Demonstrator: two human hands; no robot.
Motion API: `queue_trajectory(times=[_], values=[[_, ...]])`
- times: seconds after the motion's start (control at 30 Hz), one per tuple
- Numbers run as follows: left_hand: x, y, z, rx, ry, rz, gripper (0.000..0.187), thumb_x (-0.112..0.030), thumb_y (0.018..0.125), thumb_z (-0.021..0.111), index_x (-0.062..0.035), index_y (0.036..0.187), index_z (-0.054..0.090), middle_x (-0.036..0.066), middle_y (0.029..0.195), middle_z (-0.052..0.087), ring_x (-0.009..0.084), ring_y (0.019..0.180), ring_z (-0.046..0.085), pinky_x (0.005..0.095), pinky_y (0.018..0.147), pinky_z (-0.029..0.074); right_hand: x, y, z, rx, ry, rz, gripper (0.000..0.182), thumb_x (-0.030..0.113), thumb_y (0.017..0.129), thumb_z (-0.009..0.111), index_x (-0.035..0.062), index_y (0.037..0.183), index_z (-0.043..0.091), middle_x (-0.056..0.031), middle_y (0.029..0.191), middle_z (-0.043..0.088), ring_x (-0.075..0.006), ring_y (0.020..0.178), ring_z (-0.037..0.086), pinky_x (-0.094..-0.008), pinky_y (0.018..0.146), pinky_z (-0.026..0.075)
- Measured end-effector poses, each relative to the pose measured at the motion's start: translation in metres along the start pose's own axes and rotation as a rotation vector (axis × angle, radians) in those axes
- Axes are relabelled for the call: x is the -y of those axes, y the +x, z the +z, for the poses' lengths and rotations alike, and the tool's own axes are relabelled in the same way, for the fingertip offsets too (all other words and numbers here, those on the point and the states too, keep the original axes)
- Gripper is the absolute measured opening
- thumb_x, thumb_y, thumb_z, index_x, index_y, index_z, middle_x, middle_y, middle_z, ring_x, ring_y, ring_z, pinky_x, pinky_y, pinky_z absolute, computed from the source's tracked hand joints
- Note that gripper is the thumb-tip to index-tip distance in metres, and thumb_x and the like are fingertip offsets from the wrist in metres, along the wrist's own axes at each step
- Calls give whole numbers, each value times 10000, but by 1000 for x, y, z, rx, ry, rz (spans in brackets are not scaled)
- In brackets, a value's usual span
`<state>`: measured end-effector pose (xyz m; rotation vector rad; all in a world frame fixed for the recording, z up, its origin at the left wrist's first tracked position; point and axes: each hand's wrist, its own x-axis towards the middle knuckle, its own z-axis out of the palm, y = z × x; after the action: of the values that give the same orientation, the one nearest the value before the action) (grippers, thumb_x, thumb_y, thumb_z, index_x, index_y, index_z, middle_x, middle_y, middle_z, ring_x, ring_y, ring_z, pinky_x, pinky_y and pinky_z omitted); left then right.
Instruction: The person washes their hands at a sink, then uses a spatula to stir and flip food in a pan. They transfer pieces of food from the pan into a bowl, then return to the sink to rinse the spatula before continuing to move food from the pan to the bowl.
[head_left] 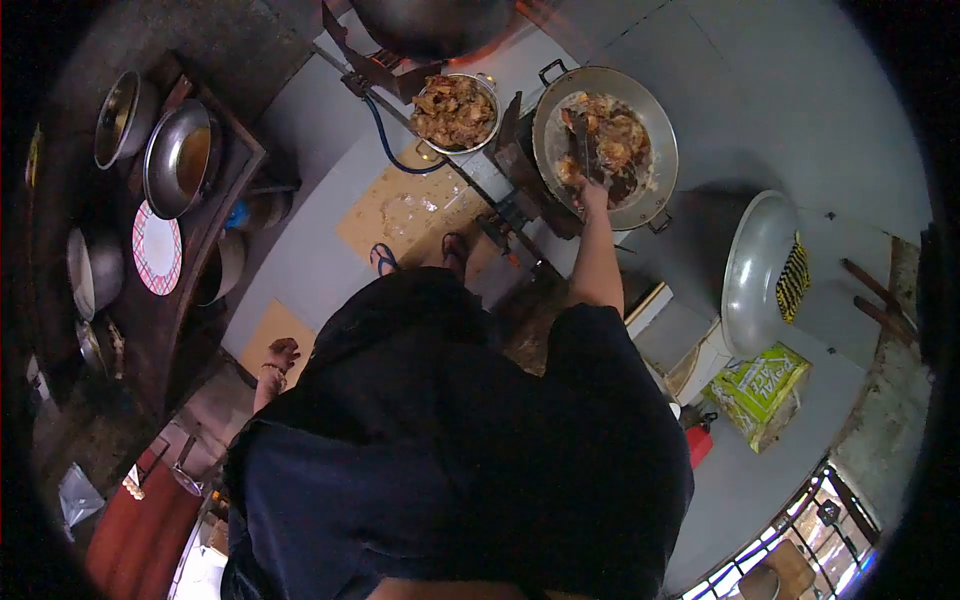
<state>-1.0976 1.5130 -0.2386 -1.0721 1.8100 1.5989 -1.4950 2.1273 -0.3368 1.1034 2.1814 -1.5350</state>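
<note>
My right hand (pixel 596 193) reaches over the near rim of a wide two-handled frying pan (pixel 665 150). It is closed on a dark cooking utensil (pixel 583 145), whose end lies among browned meat pieces (pixel 622 135) in bubbling oil. The utensil's exact kind is hard to make out. Down at my left side, my left hand (pixel 283 352) hangs away from everything, its fingers loosely bent and apart, with a bracelet at the wrist. Left of the pan, a colander-like metal pot (pixel 488 84) is heaped with fried pieces (pixel 452 112).
A large dark pot (pixel 435 25) stands over glowing fire at the top. A blue hose (pixel 380 130) runs near the burner. At right are a big metal basin (pixel 750 270) and a green packet (pixel 765 385). Bowls and a checked plate (pixel 157 250) fill the left shelf.
</note>
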Motion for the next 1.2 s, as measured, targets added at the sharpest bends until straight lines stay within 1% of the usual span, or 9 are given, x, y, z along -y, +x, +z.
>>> queue_trajectory(times=[0.27,0.37,0.57,0.67,0.8,0.9,1.0,1.1,1.2], values=[[18,5,-8,-32,429,231,92,-143,798,499,-102,863,550,30,812,570,159,688,569,257,556,391,20,-39,-9,155,295,127,239,227,744,581,28,866,527,-68,533,514,-133,361,428,-259,328,320],[10,7,-3,-87,386,11,110,-151,803,498,-93,878,553,37,816,579,154,690,572,255,557,396,28,-47,0,103,109,78,183,226,788,527,52,845,514,-28,525,476,-110,387,429,-230,324,305],[9,7,0,-137,101,-128,99,-130,808,478,-80,851,552,15,779,569,145,654,564,250,549,393,74,-81,42,-111,-485,-599,480,342,725,582,-8,1041,490,-133,729,590,-206,511,552,-312,490,436],[20,9,-7,-176,20,-127,124,-136,747,537,-26,792,575,89,836,584,199,781,545,349,636,454,82,-75,82,83,-643,-434,495,397,746,518,23,1068,489,-171,959,550,-323,925,510,-410,783,396],[2,-8,-11,-125,240,-262,116,-157,787,483,-111,882,531,4,795,560,148,667,560,248,529,379,79,-82,145,86,-613,-425,436,342,729,563,20,1020,517,-163,830,588,-254,682,587,-345,600,448],[12,-48,-10,-48,-257,241,124,-171,772,509,-128,888,517,6,808,561,159,691,566,252,503,356,111,-109,174,239,-823,-111,358,310,761,502,24,971,547,-147,966,555,-285,879,543,-380,717,448],[96,-26,-48,-45,132,-38,127,-168,788,479,-131,905,512,18,838,557,186,715,566,254,499,366,104,-103,201,236,-913,-220,269,220,760,482,24,923,570,-148,962,558,-280,879,546,-379,713,449],[178,-13,-79,79,1115,458,136,-166,803,448,-133,921,507,29,868,553,212,739,565,256,495,376,94,-94,219,178,-916,-263,229,169,751,462,24,881,583,-146,958,561,-285,875,548,-380,708,450],[182,-14,-76,101,1010,203,139,-171,800,460,-130,925,506,26,869,553,201,743,564,256,508,379,106,-112,204,172,-909,-302,263,251,740,499,50,884,587,-137,959,564,-300,909,532,-386,760,428]])
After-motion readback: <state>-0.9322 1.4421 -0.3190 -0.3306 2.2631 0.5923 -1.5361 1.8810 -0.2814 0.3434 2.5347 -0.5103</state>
